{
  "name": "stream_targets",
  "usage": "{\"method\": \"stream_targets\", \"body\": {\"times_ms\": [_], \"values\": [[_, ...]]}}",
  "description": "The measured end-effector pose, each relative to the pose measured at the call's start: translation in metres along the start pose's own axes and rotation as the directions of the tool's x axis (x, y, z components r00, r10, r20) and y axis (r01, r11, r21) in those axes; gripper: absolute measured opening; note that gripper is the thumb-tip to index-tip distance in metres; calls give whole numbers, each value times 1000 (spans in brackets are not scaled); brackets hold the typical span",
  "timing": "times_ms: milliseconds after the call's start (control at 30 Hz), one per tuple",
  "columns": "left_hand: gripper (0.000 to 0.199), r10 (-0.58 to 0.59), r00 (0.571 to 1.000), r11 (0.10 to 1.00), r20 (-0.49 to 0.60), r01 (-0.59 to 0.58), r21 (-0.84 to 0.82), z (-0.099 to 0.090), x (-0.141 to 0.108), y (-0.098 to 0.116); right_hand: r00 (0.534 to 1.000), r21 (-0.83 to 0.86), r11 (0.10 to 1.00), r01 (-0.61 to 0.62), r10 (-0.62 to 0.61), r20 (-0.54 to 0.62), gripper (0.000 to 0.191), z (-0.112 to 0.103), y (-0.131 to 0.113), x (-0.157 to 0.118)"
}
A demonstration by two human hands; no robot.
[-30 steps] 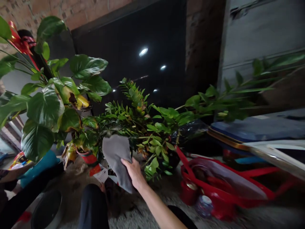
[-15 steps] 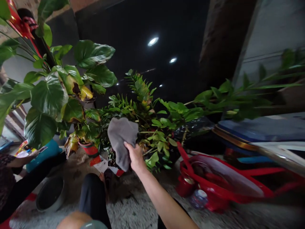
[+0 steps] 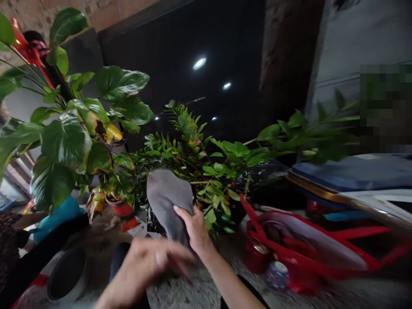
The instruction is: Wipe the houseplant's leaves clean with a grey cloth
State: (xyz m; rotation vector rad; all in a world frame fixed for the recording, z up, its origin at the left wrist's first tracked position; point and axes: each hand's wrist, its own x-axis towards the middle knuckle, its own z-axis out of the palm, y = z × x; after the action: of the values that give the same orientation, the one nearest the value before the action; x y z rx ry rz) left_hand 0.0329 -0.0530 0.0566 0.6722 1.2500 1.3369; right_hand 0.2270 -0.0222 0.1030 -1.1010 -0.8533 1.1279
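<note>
A flat grey cloth-like piece (image 3: 169, 197) hangs in front of the leafy plants, rounded at the top and narrower lower down. My right hand (image 3: 195, 227) pinches its right edge, thumb across the front. Just below and left of it is my left hand (image 3: 154, 259), smeared by motion, its fingers pointing right toward the lower end of the grey piece. Whether those fingers touch it cannot be made out, and nothing shows in them.
Potted plants (image 3: 67, 137) stand at the left and middle. A red bag (image 3: 309, 249) with jars beside it lies at the right, near a blue-topped stack (image 3: 347, 171). A grey bucket (image 3: 67, 274) and another person's dark-clothed leg (image 3: 51, 244) are at lower left.
My left hand has risen from the bottom edge toward the grey piece. The grey piece, still in my right hand, sits slightly lower and further right and looks flatter.
</note>
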Motion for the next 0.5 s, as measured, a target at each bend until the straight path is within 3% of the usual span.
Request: {"method": "stream_targets", "body": {"times_ms": [100, 167, 233, 333, 433, 500], "values": [[32, 119, 990, 991, -70, -123, -46, -8, 18, 23, 989, 71, 988, -138, 135, 54, 40, -3, 7, 0], [26, 71, 971, 987, -227, -101, -123, -16, 39, 30, 958, 48, 964, -261, 253, 133, 37, -10, 21, -14], [22, -50, 937, 977, -346, -26, -212, -24, 61, 29, 936, 7, 953, -301, 295, 192, 34, -17, 27, -29], [14, -103, 938, 958, -330, 4, -287, -27, 86, 17, 952, 15, 976, -218, 210, 223, 34, -17, 9, -34], [8, -75, 963, 937, -258, -21, -349, -16, 99, 6, 985, 108, 991, -75, 57, 163, 41, 4, -22, -15], [10, -55, 971, 927, -231, -36, -373, -6, 102, -1, 991, 157, 987, -44, 24, 129, 41, 21, -31, 0]]}}
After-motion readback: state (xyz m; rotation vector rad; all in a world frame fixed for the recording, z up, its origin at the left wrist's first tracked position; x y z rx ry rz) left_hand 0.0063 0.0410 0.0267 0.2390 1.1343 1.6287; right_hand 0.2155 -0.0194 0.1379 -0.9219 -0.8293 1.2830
